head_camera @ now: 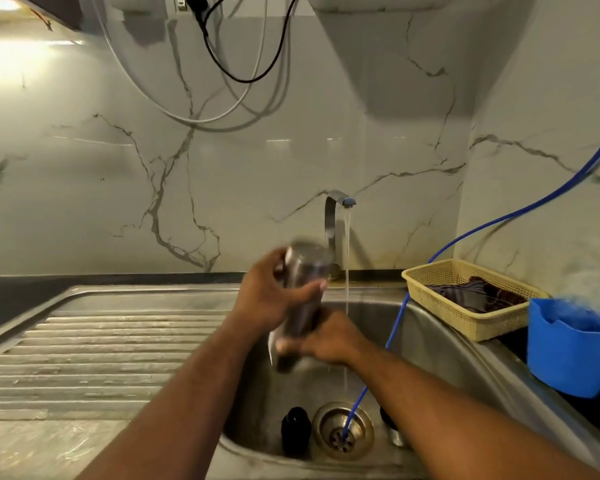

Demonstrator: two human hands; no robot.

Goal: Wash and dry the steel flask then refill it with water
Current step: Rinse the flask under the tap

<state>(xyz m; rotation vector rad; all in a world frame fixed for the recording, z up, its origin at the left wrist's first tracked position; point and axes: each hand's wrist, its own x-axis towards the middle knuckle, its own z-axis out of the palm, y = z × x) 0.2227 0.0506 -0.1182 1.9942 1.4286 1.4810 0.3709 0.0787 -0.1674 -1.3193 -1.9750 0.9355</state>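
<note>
The steel flask (pixel 303 271) is probably wet and smooth, so it may slip from the hands and drop into the sink basin (pixel 430 341). There it could be dented, or hit the black cap (pixel 295 431) that lies near the drain (pixel 343 431). A loose hold or a hard shake would cause this.

The left hand (pixel 271 299) is wrapped around the upper part of the flask, with the thumb laid across its near side. The right hand (pixel 326 341) is curled around the lower end. I see no gap between either hand and the flask.

The flask is tilted, its top end farther and a little to the right, above the left part of the basin. It is blurred, so I cannot tell which end has the mouth.

Just right of it, water (pixel 346 258) falls from the tap (pixel 335 209) without touching the flask. I cannot tell whether it touches the right hand. A blue hose (pixel 395 327) runs down into the drain. On the right, a yellow basket (pixel 475 323) holds a dark cloth (pixel 475 296), perhaps useful for drying.
</note>
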